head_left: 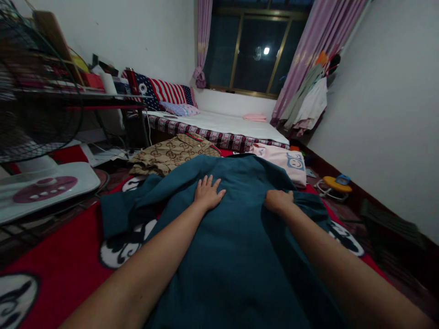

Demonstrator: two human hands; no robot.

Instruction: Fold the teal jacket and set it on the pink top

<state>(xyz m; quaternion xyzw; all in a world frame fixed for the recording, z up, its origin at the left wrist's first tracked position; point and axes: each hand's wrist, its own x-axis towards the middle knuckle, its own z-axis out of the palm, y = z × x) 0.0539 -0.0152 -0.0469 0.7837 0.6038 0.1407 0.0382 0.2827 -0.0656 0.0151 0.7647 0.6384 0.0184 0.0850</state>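
Stretching over the red blanket (68, 242), the teal shirt (236, 256) leaves blanket showing past its left sleeve; brown patterned clothing (171, 153) and a pink shirt (284, 160) border its far end. It lies beneath both hands. The left hand (207, 194) rests on it, fingers spread; the right hand (278, 200) curls against it, fingertips hidden, so I cannot tell whether they pinch cloth.

A bed (219, 119), pillow (180, 108) and curtains (318, 32) show a home bedroom.
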